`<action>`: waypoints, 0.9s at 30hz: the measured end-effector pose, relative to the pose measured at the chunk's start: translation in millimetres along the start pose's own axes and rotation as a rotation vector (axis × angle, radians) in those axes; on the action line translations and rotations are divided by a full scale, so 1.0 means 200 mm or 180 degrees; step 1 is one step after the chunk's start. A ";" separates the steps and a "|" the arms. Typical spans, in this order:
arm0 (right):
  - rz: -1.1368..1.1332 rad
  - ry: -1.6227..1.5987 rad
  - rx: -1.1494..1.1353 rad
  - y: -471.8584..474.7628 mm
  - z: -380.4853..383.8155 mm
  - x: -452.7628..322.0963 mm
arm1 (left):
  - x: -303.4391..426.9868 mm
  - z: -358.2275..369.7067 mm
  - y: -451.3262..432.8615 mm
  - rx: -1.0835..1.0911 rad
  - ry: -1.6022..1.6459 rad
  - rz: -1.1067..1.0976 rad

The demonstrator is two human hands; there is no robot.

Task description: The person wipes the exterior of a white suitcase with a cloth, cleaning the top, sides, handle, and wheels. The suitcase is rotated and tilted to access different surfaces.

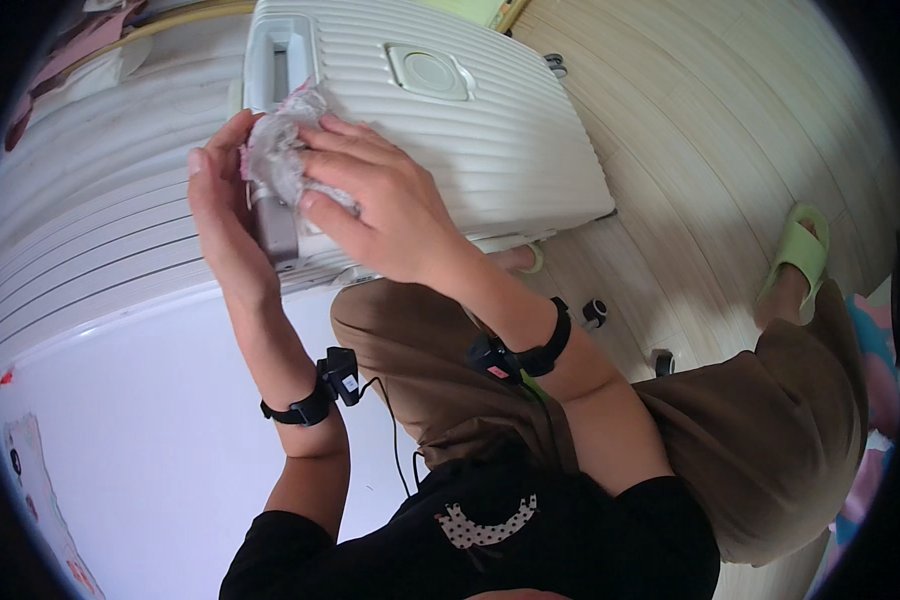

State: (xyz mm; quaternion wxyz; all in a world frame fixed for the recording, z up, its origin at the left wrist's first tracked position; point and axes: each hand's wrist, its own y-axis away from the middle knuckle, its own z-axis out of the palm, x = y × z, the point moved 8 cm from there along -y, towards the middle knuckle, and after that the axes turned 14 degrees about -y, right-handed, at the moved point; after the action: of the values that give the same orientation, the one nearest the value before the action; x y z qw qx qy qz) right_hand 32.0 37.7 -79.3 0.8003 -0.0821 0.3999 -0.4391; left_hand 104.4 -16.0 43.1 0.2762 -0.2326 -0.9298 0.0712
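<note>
A white ribbed hard-shell suitcase [495, 142] lies before me, with a recessed side handle [281, 64] and a round plate [427, 73] on its shell. My right hand [382, 191] presses a crumpled pale grey cloth [276, 154] with pink edges against the suitcase's near left end. Beside the cloth, my left hand [229, 202] is curled with its fingertips at the cloth's left edge. What its inner fingers touch is hidden. A grey part [276, 232] of the suitcase shows between my hands, partly covered by the cloth.
Left of the suitcase is a white slatted surface [97, 247], with a smooth white panel [157, 405] nearer me. Pale wood flooring [690, 135] lies to the right. Small castors [594, 311] stand near my knees, and a green slipper [802, 247] is on my foot.
</note>
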 end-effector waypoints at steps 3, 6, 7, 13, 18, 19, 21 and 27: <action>0.0177 0.0195 0.0166 0.08 -0.17 0.17 | 0.02 -0.01 -0.01 0.0062 -0.0187 0.0075; 0.0960 0.0206 0.0569 0.22 -0.49 0.51 | 0.03 -0.01 -0.01 0.0045 -0.0265 0.0043; 0.1152 0.0297 0.0797 0.28 -0.62 0.63 | 0.04 0.00 -0.02 0.0045 -0.0277 0.0041; 0.3010 0.1010 0.1600 0.85 -1.40 1.27 | 0.06 0.01 -0.02 0.0074 -0.0339 0.0049; 0.2995 0.2259 0.1669 1.07 -1.67 1.37 | 0.05 0.00 -0.03 0.0077 -0.0439 0.0092; 0.2872 0.2330 0.1713 1.06 -1.66 1.36 | 0.05 0.00 -0.03 0.0092 -0.0469 0.0099; 0.3220 0.2412 0.1821 1.03 -1.57 1.34 | 0.04 0.00 -0.03 0.0127 -0.0404 0.0021; 0.2170 0.0587 0.1352 0.41 -0.76 0.83 | 0.05 -0.01 -0.02 0.0184 -0.0386 0.0079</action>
State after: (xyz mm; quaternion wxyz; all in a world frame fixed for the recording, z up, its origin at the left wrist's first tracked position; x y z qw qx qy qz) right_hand 25.4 -7.6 -315.2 0.8599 0.2618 0.3748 -0.2271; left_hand 96.4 -14.2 50.1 0.2251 -0.2313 -0.9394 0.1153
